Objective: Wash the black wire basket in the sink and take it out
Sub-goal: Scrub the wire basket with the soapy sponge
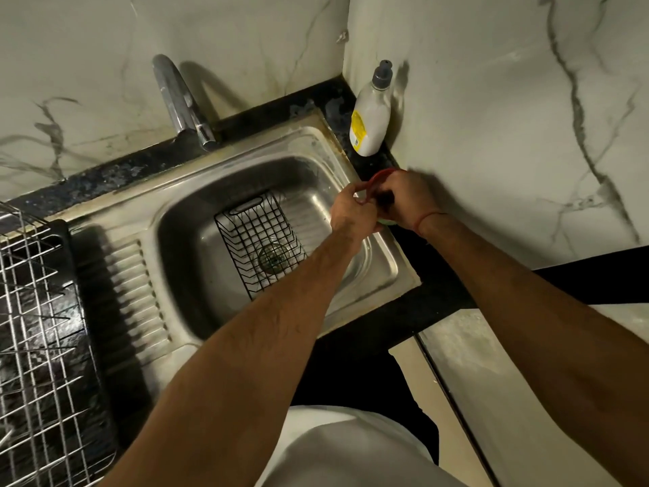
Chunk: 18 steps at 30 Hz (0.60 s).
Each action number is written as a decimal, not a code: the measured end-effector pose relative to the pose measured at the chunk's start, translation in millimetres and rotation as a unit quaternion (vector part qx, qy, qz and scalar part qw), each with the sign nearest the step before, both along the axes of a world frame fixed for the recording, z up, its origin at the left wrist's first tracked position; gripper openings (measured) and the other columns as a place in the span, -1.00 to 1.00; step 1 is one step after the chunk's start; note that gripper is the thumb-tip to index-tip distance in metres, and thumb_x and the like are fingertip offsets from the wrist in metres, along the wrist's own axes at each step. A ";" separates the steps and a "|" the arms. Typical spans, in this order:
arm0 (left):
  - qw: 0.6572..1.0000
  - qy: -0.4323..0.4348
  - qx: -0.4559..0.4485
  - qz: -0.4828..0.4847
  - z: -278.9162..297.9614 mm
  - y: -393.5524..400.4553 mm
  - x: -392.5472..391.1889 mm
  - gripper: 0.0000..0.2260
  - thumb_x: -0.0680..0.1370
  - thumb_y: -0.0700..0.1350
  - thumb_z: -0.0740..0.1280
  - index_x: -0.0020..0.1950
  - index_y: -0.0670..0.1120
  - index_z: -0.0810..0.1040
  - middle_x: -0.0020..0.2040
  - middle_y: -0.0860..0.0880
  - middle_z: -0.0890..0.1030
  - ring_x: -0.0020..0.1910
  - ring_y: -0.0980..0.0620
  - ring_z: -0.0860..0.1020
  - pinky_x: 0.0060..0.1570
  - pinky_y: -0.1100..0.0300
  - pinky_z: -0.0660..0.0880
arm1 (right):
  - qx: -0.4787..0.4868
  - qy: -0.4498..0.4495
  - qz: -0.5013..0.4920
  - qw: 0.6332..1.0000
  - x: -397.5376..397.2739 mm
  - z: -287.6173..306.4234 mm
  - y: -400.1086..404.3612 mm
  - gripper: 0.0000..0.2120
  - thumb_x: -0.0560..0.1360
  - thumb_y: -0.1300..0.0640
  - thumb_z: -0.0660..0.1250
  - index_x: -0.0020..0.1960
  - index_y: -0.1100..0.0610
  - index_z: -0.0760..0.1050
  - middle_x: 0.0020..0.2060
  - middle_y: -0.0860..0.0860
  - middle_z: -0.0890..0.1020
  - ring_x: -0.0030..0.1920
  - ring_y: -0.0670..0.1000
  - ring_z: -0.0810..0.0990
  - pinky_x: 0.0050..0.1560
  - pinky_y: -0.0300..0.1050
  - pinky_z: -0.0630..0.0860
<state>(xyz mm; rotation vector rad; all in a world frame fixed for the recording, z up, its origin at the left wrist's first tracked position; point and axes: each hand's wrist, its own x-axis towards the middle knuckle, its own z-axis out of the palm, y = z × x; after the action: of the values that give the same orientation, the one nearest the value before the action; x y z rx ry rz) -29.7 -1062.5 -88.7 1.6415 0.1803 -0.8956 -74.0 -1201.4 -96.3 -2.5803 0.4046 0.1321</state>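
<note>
Black wire basket point(261, 242) sits in the sink point(381, 272), right over the drain. Nobody's touching it. Both hands are up at the sink's right edge: left hand point(351, 214) & right hand point(407, 202) both pinch a red round thing point(377, 177). Soap bottle point(372, 117) stands in the corner.

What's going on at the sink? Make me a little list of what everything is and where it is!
basket: black wire basket lying in the sink, over the drain, untouched
sink: steel sink, no water seen running
tap: tap behind the sink, at the wall
bottle: white bottle upright in the corner
left hand: left hand at the sink's right edge, pinching a red thing
right hand: right hand holding the same red thing; what it is, cannot tell
rack: wire rack left of the sink
</note>
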 end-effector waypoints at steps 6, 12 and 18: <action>1.000 0.001 -0.005 -0.003 0.2 0.7 0.1 -0.61 0.65 -0.36 0.35 0.38 0.04 0.57 0.11 -0.09 0.69 0.00 -0.11 0.76 -0.11 -0.10 0.76 | 0.061 0.072 -0.048 0.994 4.2 -11.2 -10.4 -0.67 0.44 -0.06 0.45 0.12 0.08 0.76 0.08 0.05 0.75 0.23 0.07 0.65 0.51 0.12 0.37; 0.999 0.033 -0.042 -0.010 2.5 6.1 5.2 -0.65 0.69 -0.37 0.22 0.33 0.00 0.58 0.19 -0.21 0.70 0.06 -0.20 0.76 -0.16 -0.08 0.76 | 0.473 0.071 -0.246 0.843 -0.3 9.8 -10.2 -0.85 0.65 0.33 0.34 0.15 0.25 0.66 0.07 0.18 0.74 0.15 0.12 0.72 0.19 0.00 0.68; 0.997 0.035 -0.039 0.051 0.3 14.5 13.1 -0.65 0.62 -0.36 0.22 0.31 -0.04 0.57 0.10 -0.13 0.63 -0.08 -0.07 0.64 -0.09 -0.07 0.74 | 0.566 0.000 -0.279 0.776 5.8 33.2 -1.9 -0.83 0.64 0.45 0.27 0.12 0.33 0.62 -0.03 0.17 0.70 0.04 0.02 0.70 0.00 -0.16 0.70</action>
<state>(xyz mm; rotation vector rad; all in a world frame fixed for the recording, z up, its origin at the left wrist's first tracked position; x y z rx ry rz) -16.7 -1048.0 -88.5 1.5158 0.2713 -0.8712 -68.2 -1203.2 -63.1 -1.2000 0.7718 0.1080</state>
